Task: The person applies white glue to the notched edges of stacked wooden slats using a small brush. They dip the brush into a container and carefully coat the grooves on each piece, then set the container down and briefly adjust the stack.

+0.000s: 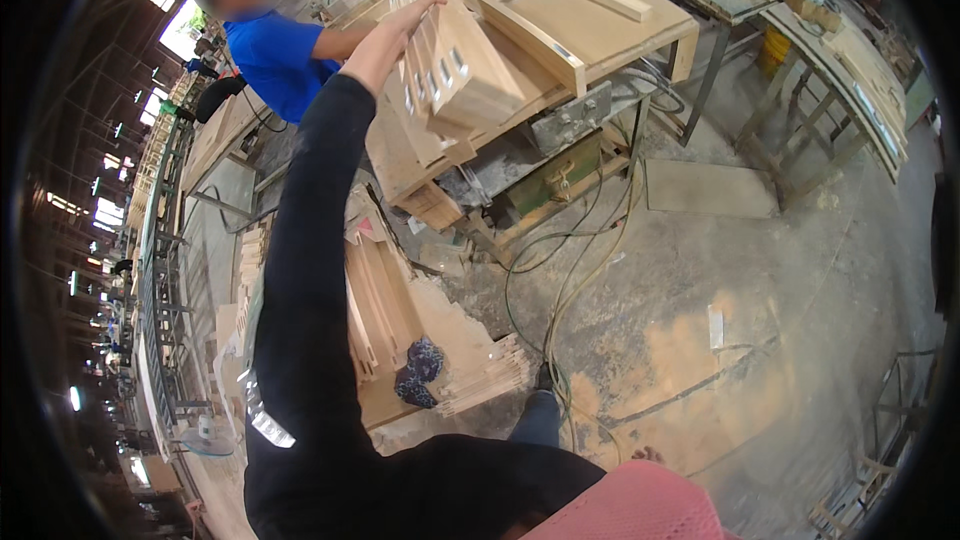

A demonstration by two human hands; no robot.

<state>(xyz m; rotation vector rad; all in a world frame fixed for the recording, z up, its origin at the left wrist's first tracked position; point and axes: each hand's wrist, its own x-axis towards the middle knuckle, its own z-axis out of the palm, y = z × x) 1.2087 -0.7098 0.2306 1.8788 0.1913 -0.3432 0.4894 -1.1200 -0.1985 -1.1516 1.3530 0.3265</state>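
My left arm, in a black sleeve, reaches up to the workbench. My left hand is closed over the top of a stack of slotted wooden pieces, its fingers bent over the edge. Dark slots show in a row on the stack's near end. Beside the stack a long wooden rail lies across the wooden bench top. Only the fingertips of my right hand show, low in the view past a pink cloth; the rest of that hand is hidden.
A person in a blue shirt stands at the bench's far left. Cut wooden strips and a dark patterned cloth lie below my left arm. Hoses trail across the floor. Another bench with boards stands right.
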